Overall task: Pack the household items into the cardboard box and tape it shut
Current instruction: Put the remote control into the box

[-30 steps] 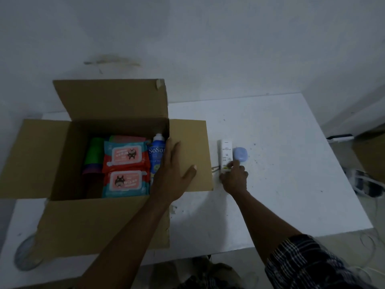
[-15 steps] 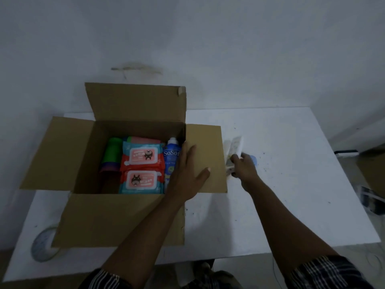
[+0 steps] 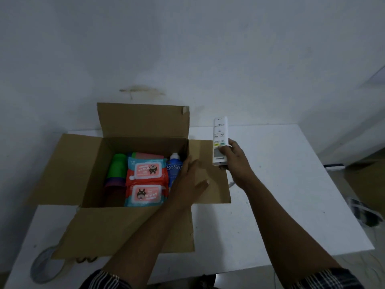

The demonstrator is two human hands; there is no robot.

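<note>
Now, remote [image 3: 220, 132] upright, base clamped in right grip [image 3: 235, 161], left grip [image 3: 187, 182] flat on box flap [image 3: 216, 184].

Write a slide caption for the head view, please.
Right hand holds a white remote control beside the open cardboard box; left hand touches its flap.

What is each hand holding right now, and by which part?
The right hand grips the white remote by its lower end. The left hand holds nothing, resting flat on the box flap.
</note>
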